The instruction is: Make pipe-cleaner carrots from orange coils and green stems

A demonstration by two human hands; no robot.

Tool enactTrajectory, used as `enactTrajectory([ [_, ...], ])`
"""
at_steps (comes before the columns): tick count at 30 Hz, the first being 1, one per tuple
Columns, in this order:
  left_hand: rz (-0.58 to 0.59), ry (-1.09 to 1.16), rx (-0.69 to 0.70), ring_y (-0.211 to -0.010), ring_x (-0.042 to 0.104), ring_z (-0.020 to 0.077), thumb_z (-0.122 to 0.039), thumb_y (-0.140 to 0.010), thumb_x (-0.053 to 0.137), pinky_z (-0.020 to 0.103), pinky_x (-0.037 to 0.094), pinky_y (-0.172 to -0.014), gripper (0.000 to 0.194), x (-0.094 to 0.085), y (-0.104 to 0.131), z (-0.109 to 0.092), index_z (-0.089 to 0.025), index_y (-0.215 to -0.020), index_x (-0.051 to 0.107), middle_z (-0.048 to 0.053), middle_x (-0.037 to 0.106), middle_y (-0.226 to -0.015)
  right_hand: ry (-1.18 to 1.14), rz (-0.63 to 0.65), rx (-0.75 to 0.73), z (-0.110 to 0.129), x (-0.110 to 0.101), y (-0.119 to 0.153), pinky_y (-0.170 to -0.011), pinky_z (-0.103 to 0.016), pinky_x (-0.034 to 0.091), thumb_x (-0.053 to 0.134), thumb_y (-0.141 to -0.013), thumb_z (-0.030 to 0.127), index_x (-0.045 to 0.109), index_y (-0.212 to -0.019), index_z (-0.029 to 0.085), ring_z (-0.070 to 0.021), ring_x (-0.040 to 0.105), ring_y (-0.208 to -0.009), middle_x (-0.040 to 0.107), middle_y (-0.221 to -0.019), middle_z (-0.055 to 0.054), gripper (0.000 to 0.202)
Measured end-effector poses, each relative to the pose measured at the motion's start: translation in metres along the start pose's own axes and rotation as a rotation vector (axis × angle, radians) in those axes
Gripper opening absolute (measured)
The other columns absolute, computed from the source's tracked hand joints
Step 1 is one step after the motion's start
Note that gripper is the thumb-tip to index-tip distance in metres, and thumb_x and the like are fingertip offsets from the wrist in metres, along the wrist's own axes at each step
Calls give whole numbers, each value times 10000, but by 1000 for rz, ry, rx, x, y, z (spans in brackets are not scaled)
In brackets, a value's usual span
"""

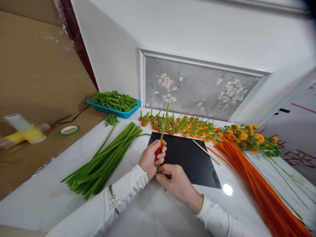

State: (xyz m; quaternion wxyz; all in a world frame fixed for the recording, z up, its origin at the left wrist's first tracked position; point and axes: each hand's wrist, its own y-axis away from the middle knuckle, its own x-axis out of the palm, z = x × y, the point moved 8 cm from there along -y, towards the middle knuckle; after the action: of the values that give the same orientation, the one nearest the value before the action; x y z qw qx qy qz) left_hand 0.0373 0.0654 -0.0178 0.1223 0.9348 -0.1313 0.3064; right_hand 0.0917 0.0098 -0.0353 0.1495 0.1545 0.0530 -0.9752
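Observation:
My left hand (151, 156) is closed around an orange fuzzy pipe-cleaner piece (158, 152), and a straight green pipe cleaner (165, 122) stands up out of the fist. Just below, my right hand (176, 181) pinches a short green end (157, 169) of the piece between thumb and fingers. Part of the piece is hidden inside my left fist. Both hands are over the near left edge of a black mat (187, 161). A pale wooden stick (206, 152) lies across the mat's right edge.
Green pipe cleaners (106, 161) lie at left, orange ones (256, 184) at right. Small orange pompom heads (187, 126) line the back, beside stemmed orange flowers (247, 135). A blue basket (125, 114) holds looped green pieces. Green tape (69, 130) rests on cardboard at far left.

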Motion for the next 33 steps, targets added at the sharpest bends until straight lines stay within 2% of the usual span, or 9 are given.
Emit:
enactTrajectory([
  [6,-10,2,-35,-373,230,4,-250,-861,437,97,138,-294,158,-6,-4,-4,-135,-795,522,-56,386,-622,76,46,-49,6,-1,5,-455,-179,371,476,-800,145,553,-633,164,-72,488,-465,611,-592,20,185],
  [9,19,-37,-121,-365,212,-4,-232,-840,463,97,122,-290,167,-8,-5,-1,-114,-758,549,-51,398,-618,37,48,-95,12,-12,3,-496,-197,400,508,-834,225,622,-753,164,-86,513,-516,612,-629,13,153],
  [13,119,-121,-314,-352,187,-12,-206,-808,516,109,79,-284,177,-2,0,12,-69,-744,610,-27,439,-604,-264,-272,-45,5,-68,-2,-472,-208,411,540,-846,403,575,-1086,176,-101,538,-573,638,-846,-41,332],
  [16,173,-164,-407,-355,211,-13,-201,-801,555,107,67,-291,169,2,5,23,-52,-778,633,-3,474,-607,-565,-427,-70,-1,-101,-1,-509,-223,437,545,-846,455,531,-1137,223,-104,559,-657,586,-1116,-79,372],
  [19,173,-149,-408,-370,256,-3,-192,-837,535,88,97,-308,141,4,6,25,-83,-856,622,5,487,-612,-598,-468,-173,4,-118,3,-518,-229,424,533,-866,434,583,-1027,206,-101,513,-632,605,-964,-59,283],
  [22,196,-30,-358,-449,403,26,-184,-881,488,81,259,-367,154,7,5,17,-123,-970,598,37,531,-682,-441,-530,-296,15,-129,11,-549,-248,413,506,-893,399,607,-920,194,-110,479,-632,570,-817,-31,231],
  [26,344,127,-334,-637,561,76,-106,-849,552,141,442,-543,261,19,12,4,-128,-1107,576,95,601,-834,-202,-625,-384,24,-141,20,-621,-278,414,499,-902,368,608,-860,186,-121,460,-657,557,-811,-29,217],
  [30,507,101,-301,-774,640,107,-9,-767,615,178,496,-676,498,29,24,-2,-154,-1235,527,132,651,-1005,-264,-634,-416,24,-150,19,-595,-257,408,468,-915,379,586,-916,219,-121,475,-659,527,-784,-9,199],
  [33,596,103,-293,-929,665,168,7,-735,629,276,505,-841,521,34,32,-3,-175,-1217,552,111,656,-1068,-369,-600,-413,23,-153,15,-583,-253,423,423,-928,403,561,-974,258,-136,505,-694,495,-755,0,206],
])
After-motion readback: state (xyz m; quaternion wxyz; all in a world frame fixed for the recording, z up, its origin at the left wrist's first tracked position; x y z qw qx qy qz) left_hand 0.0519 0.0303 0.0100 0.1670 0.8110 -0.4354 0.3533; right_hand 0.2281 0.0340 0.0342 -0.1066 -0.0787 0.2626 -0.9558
